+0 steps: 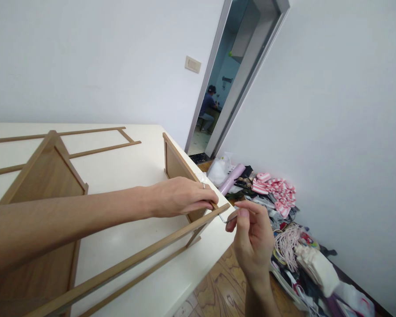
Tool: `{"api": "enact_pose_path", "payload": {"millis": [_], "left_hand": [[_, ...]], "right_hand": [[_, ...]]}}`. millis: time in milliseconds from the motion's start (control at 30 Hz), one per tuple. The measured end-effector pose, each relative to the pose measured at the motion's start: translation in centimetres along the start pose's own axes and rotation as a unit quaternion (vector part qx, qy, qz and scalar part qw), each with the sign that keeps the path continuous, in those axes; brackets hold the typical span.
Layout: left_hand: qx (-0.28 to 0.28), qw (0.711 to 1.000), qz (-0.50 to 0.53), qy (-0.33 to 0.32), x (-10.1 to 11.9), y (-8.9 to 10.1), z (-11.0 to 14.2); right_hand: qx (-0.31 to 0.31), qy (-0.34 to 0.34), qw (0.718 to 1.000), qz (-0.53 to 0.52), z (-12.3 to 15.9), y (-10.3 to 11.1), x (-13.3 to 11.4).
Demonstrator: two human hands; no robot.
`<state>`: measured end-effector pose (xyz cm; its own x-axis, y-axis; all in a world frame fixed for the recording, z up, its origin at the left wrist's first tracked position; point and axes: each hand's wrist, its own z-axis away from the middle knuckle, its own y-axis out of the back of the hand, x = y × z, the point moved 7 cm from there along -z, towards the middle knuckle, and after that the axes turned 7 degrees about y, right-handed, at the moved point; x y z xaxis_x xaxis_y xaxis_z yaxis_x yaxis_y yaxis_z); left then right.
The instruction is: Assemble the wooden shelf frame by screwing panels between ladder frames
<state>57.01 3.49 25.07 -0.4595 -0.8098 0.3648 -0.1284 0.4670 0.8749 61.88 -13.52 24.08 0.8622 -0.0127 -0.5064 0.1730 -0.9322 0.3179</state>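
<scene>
Near the far right end of the wooden rail, close to the edge of the white tabletop, a bent metal hex key meets the rail's outer face where a small panel joins it from behind. Whether the tip sits fully in a fastener is too small to tell. The right hand pinches the long arm of the key between thumb and bent forefinger, while the left hand has its fingers curled over the panel's top edge just beside the joint, seemingly bracing it. The step looks like turning a fastener at this corner; that calls for the key kept seated and square, short turns from the right wrist, and panel and rail held flush so the joint does not twist.

Below the rail runs a lower rail, linked by a short crosspiece. Beyond the left forearm stands a large panel, with a ladder-like frame behind it. Past the tabletop, striped cloth and other belongings lie piled along the wall, and through the doorway a person sits.
</scene>
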Motion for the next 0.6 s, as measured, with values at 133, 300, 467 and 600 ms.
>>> {"api": "enact_pose_path", "payload": {"millis": [133, 300, 467, 600], "left_hand": [[-0.002, 1.0, -0.01, -0.003, 0.1, 0.1, 0.0], [0.002, 1.0, -0.014, -0.007, 0.2, 0.2, -0.1], [0.009, 1.0, -0.005, -0.013, 0.1, 0.2, 0.0], [0.009, 1.0, -0.017, -0.013, 0.0, 0.1, 0.0]], "right_hand": [[0.006, -0.033, 0.999, -0.036, 0.0, -0.3, 0.4], [0.018, -0.054, 0.994, -0.088, 0.1, -0.6, 0.8], [0.027, -0.078, 0.99, -0.114, 0.4, -0.8, 1.3], [0.035, -0.093, 0.983, -0.152, 0.7, -0.9, 1.8]]}}
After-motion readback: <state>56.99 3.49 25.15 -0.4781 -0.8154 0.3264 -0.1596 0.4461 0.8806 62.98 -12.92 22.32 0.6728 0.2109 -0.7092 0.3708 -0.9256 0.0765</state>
